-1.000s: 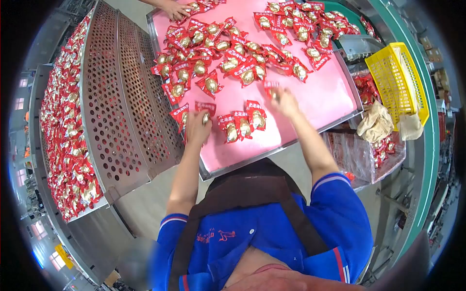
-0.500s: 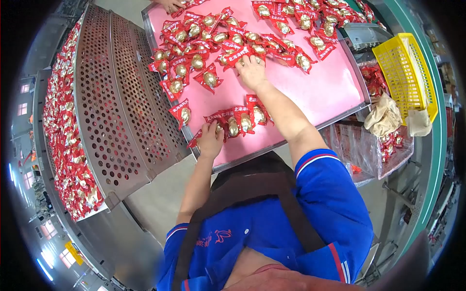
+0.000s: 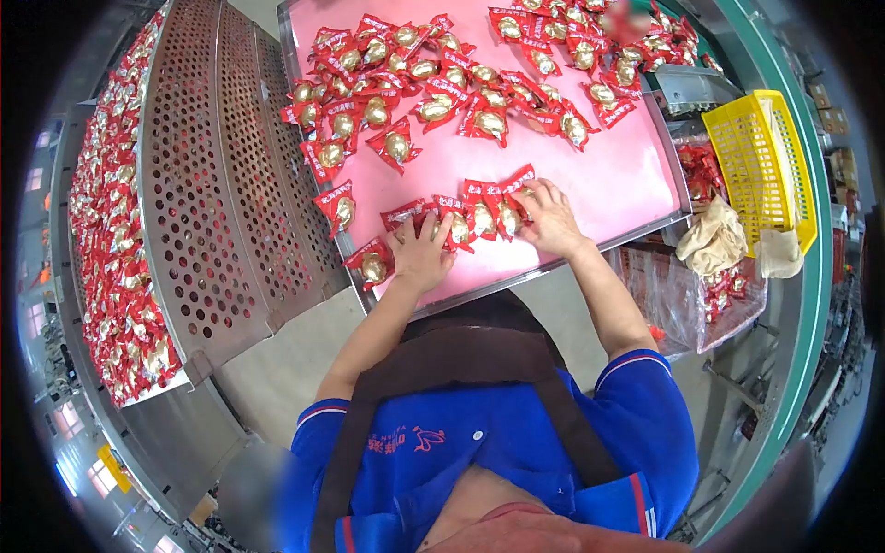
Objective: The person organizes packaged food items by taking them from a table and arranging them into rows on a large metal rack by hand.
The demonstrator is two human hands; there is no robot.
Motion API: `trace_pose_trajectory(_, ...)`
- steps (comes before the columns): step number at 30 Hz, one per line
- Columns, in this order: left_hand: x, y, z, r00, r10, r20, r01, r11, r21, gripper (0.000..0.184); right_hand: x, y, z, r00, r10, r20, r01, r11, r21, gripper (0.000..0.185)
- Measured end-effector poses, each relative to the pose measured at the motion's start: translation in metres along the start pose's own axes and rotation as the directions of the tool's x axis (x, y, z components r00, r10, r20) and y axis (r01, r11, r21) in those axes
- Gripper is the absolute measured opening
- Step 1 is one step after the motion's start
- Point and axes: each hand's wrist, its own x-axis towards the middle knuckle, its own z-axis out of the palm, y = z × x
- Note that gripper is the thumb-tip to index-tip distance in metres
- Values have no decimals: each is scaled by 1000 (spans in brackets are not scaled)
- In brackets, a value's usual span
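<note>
We have a short row of red-and-gold packets (image 3: 481,221) near the close edge of the pink bench (image 3: 627,175), set between our two hands. Our left hand (image 3: 421,255) lies spread over the row's left end, hiding part of it; our right hand (image 3: 553,224) curves with thumb and fingers against the last packet on the right. Both touch packets, but we cannot tell whether either grips one.

Just left of the left hand sits a loose packet (image 3: 373,265), and another stray packet (image 3: 339,213) lies by the bench's left rim. A large heap (image 3: 376,111) blocks much of the far surface, with a second cluster (image 3: 583,55) to its right.

To our left, a perforated metal panel (image 3: 189,184) stands between us and a mass of packets (image 3: 120,230). On the right we find a yellow basket (image 3: 742,166), a tan cloth (image 3: 712,238) and a plastic-lined container (image 3: 659,290).
</note>
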Motion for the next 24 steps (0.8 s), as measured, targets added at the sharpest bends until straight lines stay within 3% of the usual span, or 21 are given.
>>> trace_pose_trajectory(4, 7, 8, -1, 998, -52, 28, 51, 998, 38, 72, 10, -35, 29, 997, -76, 24, 80, 964, -255, 75)
trace_pose_trajectory(8, 20, 2, -20, 992, -33, 120, 41, 997, -68, 65, 12, -32, 48, 999, -47, 27, 53, 948, -314, 68)
trace_pose_trajectory(10, 14, -5, -14, 996, 53, 67, -48, 996, -73, 64, 4, -30, 57, 993, -94, -71, 79, 979, -190, 66)
trace_pose_trajectory(11, 10, -14, -15, 996, 80, 28, -78, 995, -64, 63, -1, -34, 52, 998, -64, -29, 60, 988, -141, 67)
trace_pose_trajectory(13, -4, -20, -28, 981, 141, -135, -156, 982, -108, 63, -10, -48, 32, 1000, -3, -6, 3, 999, -49, 71)
trace_pose_trajectory(14, -8, -23, -47, 962, 135, -237, -179, 969, -172, 65, -6, -54, 14, 992, -79, -96, 71, 994, -85, 73)
trace_pose_trajectory(15, -19, -23, -74, 935, 120, -332, -203, 952, -229, 66, 5, -64, -15, 995, -67, -67, 63, 996, -70, 75)
trace_pose_trajectory(16, -35, -25, -112, 890, 113, -443, -183, 976, -120, 68, 16, -73, -37, 962, -172, -214, 141, 978, -153, 76)
trace_pose_trajectory(17, -52, -26, -155, 835, 121, -536, -146, 989, -4, 69, 28, -88, -73, 935, -229, -270, 206, 972, -110, 79)
trace_pose_trajectory(19, -88, -38, -222, 697, 156, -700, -145, 987, 76, 72, 46, -137, -151, 801, -412, -435, 344, 911, -229, 82)
trace_pose_trajectory(24, -207, -76, -324, 405, 254, -878, 10, 959, 282, 72, 61, -255, -255, 481, -681, -551, 524, 728, -442, 73)
